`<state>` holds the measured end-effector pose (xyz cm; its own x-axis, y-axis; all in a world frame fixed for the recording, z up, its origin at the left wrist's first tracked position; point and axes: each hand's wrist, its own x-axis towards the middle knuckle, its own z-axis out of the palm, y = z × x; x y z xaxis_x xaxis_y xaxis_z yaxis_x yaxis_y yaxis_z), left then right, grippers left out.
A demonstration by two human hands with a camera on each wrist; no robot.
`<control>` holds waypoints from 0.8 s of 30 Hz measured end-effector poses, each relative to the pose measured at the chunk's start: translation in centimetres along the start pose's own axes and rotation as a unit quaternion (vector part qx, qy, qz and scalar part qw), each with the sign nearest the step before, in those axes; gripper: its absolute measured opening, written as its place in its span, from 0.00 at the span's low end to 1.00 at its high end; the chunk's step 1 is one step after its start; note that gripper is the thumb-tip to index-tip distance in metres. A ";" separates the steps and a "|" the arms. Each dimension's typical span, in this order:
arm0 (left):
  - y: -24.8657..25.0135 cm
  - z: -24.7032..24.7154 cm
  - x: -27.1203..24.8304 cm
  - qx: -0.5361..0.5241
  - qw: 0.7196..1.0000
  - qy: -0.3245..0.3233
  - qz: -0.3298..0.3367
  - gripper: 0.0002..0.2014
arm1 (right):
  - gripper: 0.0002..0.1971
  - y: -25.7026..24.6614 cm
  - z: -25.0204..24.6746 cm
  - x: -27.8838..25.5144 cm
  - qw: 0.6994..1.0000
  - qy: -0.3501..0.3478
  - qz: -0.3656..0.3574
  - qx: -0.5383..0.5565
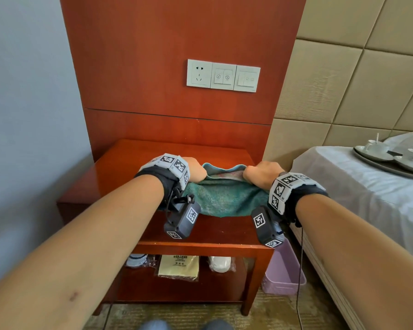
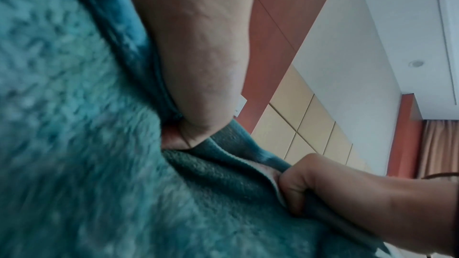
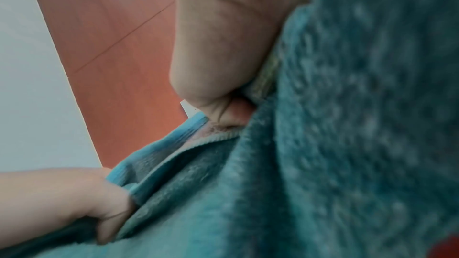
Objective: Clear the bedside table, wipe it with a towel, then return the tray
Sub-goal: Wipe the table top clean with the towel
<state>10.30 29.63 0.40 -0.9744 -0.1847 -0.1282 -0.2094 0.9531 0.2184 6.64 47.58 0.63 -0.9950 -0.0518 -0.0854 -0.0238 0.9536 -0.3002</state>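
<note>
A teal towel point(image 1: 224, 196) lies on the red-brown bedside table point(image 1: 119, 172), its near part draped over the tabletop. My left hand point(image 1: 196, 170) grips the towel's far left edge and my right hand point(image 1: 260, 173) grips its far right edge, both with fingers curled into the cloth. In the left wrist view the towel point(image 2: 99, 164) fills the frame below my left hand point(image 2: 198, 85), with my right hand point(image 2: 323, 185) clutching the hem. The right wrist view shows my right hand point(image 3: 223, 56) pinching the towel point(image 3: 347, 144). The tray point(image 1: 391, 166) with white cups rests on the bed at right.
A white-sheeted bed point(image 1: 358, 186) stands right of the table. A lilac bin point(image 1: 284, 275) sits on the floor between them. The table's lower shelf point(image 1: 177, 289) holds wrapped slippers and a yellow packet. Wall sockets point(image 1: 222, 76) sit on the wood panel behind.
</note>
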 end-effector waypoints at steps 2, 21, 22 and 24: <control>0.0 0.4 0.3 0.035 0.999 0.003 0.000 0.18 | 0.16 0.4 0.7 0.4 1.000 0.016 0.013 0.000; 1.9 6.3 1.0 0.092 0.994 -0.057 0.023 0.26 | 0.33 0.7 6.0 1.4 0.984 -0.091 -0.086 -0.124; 2.0 6.5 0.6 0.094 0.994 -0.061 0.003 0.28 | 0.35 0.6 6.5 1.3 0.983 -0.109 -0.065 -0.130; 2.1 6.7 -0.4 0.080 0.994 -0.061 -0.033 0.31 | 0.37 0.3 7.2 0.9 0.985 -0.111 -0.019 -0.129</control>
<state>10.80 33.31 -5.59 -0.9400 -0.2263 -0.2553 -0.2468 0.9677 0.0512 6.41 45.69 -6.38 -0.9479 -0.1247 -0.2930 -0.1129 0.9920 -0.0571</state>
